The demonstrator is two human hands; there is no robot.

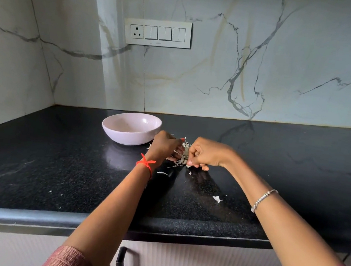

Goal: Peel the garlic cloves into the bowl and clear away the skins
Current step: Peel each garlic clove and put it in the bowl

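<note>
A pale pink bowl [131, 129] stands on the black countertop [61, 165], left of my hands; its inside is mostly hidden by the rim. A heap of papery garlic skins [185, 152] lies pressed between my two hands. My left hand [166, 145], with a red thread on the wrist, curls its fingers against the heap from the left. From the right, my right hand [202, 153] curls round the heap, thumb down on the counter. Loose skin scraps [217, 199] lie nearer to me. No garlic cloves are visible.
The counter runs into a corner at the left, with marble walls behind and a switch panel [158, 33] above the bowl. The counter's front edge [35, 218] is close to me, with a cabinet handle [121, 259] below.
</note>
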